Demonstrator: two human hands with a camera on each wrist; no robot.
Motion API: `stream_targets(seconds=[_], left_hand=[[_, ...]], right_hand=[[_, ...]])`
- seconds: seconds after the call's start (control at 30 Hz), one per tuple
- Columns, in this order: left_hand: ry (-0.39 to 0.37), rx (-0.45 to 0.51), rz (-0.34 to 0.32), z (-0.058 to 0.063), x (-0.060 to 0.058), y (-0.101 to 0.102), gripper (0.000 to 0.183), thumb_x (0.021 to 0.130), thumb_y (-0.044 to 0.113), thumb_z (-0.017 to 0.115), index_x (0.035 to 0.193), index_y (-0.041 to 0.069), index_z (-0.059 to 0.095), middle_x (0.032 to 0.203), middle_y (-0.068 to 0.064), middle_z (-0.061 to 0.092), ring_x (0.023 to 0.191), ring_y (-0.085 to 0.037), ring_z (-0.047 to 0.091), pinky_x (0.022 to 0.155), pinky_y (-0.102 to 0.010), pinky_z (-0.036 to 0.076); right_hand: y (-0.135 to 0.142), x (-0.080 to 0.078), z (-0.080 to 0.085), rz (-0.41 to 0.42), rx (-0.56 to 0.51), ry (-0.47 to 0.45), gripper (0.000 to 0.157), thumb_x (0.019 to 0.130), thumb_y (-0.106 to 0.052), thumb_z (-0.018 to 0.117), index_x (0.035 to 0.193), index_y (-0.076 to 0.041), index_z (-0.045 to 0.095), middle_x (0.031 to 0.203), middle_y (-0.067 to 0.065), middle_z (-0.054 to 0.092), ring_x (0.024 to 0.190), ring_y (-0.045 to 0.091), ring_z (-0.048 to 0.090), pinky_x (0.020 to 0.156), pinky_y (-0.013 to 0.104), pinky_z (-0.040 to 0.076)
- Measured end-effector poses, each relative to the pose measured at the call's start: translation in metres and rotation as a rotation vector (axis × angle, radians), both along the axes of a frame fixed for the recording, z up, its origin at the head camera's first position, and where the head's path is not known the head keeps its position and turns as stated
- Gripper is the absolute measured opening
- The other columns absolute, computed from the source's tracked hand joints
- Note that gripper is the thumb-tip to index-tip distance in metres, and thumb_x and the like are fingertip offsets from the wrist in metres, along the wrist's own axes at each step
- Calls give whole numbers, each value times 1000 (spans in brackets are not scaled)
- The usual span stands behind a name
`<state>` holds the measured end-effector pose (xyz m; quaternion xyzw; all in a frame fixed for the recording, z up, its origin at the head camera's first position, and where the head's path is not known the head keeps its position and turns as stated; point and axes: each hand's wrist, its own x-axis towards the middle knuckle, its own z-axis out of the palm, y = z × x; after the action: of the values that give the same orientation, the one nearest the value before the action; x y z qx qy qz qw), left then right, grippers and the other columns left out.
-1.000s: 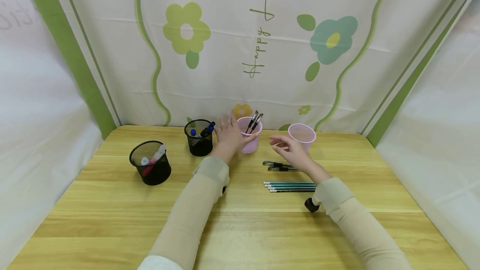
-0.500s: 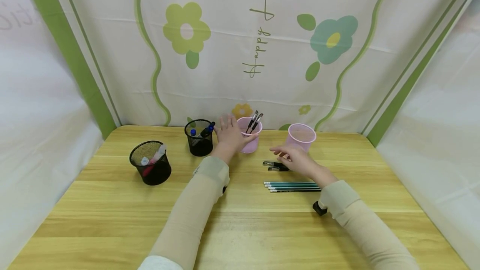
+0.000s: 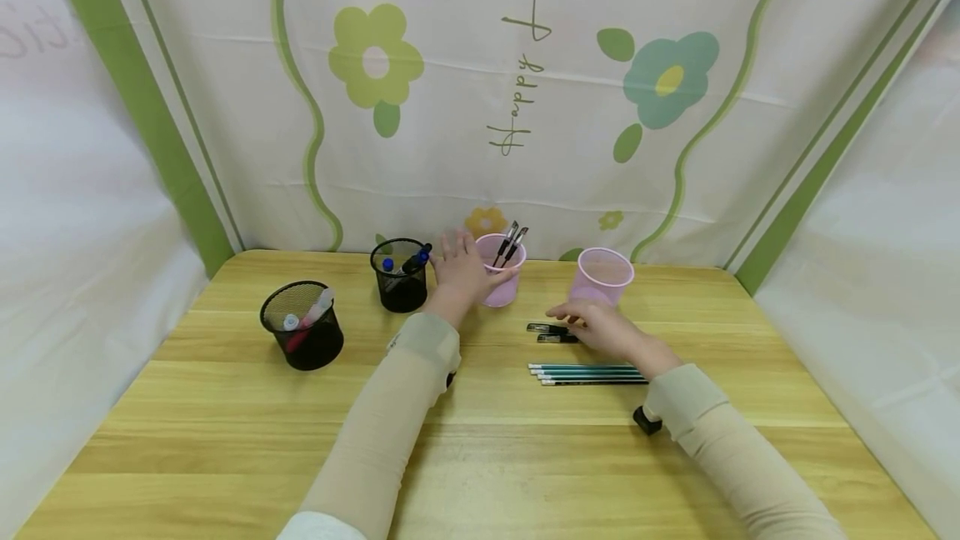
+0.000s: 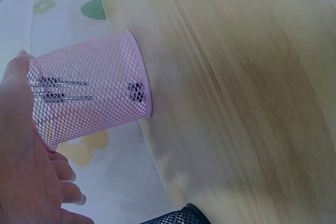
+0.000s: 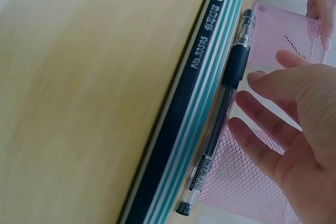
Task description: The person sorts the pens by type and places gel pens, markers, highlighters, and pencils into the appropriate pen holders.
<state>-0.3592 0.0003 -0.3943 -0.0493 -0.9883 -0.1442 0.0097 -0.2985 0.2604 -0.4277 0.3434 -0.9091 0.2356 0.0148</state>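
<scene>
My left hand rests at the rim of the left pink mesh cup, fingers spread and thumb stretched along its near side. Two black gel pens lean in that cup; the left wrist view shows them through the mesh. Over two more gel pens lying on the table hovers my right hand, its fingers loosely bent. In the right wrist view the fingertips come close to one gel pen, and nothing is between thumb and fingers. The hand partly hides these pens in the head view.
Several green and black pencils lie in a row nearer the body. Behind the right hand stands another pink mesh cup. Two black mesh cups stand left: one with blue-capped markers, one with red and white pens. A printed curtain closes the back.
My right hand has moved down and slightly right, from in front of the right pink cup to the gel pens on the table. The left hand keeps its place at the left pink cup.
</scene>
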Motion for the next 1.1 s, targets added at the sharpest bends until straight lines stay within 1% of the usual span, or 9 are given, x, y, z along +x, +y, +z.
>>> stream_targets(seconds=[0.1, 0.23, 0.5, 0.73, 0.9, 0.97, 1.1], left_hand=[[-2, -16, 2, 0, -1, 0, 122, 87, 85, 47, 164, -1, 6, 170, -19, 7, 155, -42, 5, 121, -62, 14], [-6, -12, 1, 0, -1, 0, 122, 87, 85, 47, 164, -1, 5, 170, -19, 6, 155, -43, 4, 120, -63, 14], [-5, 9, 3, -1, -1, 1, 122, 87, 85, 49, 164, 0, 6, 170, -19, 6, 155, -42, 3, 120, -63, 13], [-2, -21, 0, -1, -1, 1, 123, 86, 87, 45, 164, 0, 6, 170, -19, 7, 155, -42, 5, 120, -63, 15], [-1, -30, 2, 0, -1, 1, 123, 86, 88, 43, 164, 0, 6, 170, -19, 7, 155, -42, 6, 120, -63, 16], [0, -27, 1, 0, -1, 0, 123, 86, 88, 43, 164, 0, 7, 170, -19, 7, 155, -42, 6, 120, -63, 16], [2, -21, -2, 0, -1, 0, 123, 86, 88, 44, 164, 0, 8, 170, -19, 8, 155, -42, 6, 120, -63, 16]], right_hand=[[2, 0, -2, 14, 10, 15, 39, 88, 19, 64, 123, 4, 70, 119, 18, 71, 100, 33, 69, 89, 46, 58], [4, -1, -2, 14, 19, 8, 40, 87, 21, 62, 123, 5, 69, 117, 17, 70, 100, 33, 69, 88, 45, 58], [2, -2, -2, -19, 77, 9, 45, 83, 22, 60, 123, 3, 70, 112, 15, 71, 98, 30, 68, 85, 40, 59], [1, -2, -2, -24, 113, 41, 51, 80, 23, 59, 124, 1, 71, 105, 12, 72, 95, 28, 68, 84, 43, 59], [2, -1, -1, -19, 129, 53, 53, 81, 24, 58, 126, -1, 71, 111, 13, 72, 101, 28, 67, 90, 46, 56], [2, 0, -1, -15, 141, 57, 53, 81, 24, 59, 126, -2, 71, 110, 12, 71, 99, 27, 66, 90, 45, 56], [1, 0, -1, -17, 158, 55, 54, 82, 23, 57, 127, -4, 72, 101, 8, 69, 90, 22, 62, 83, 42, 56]])
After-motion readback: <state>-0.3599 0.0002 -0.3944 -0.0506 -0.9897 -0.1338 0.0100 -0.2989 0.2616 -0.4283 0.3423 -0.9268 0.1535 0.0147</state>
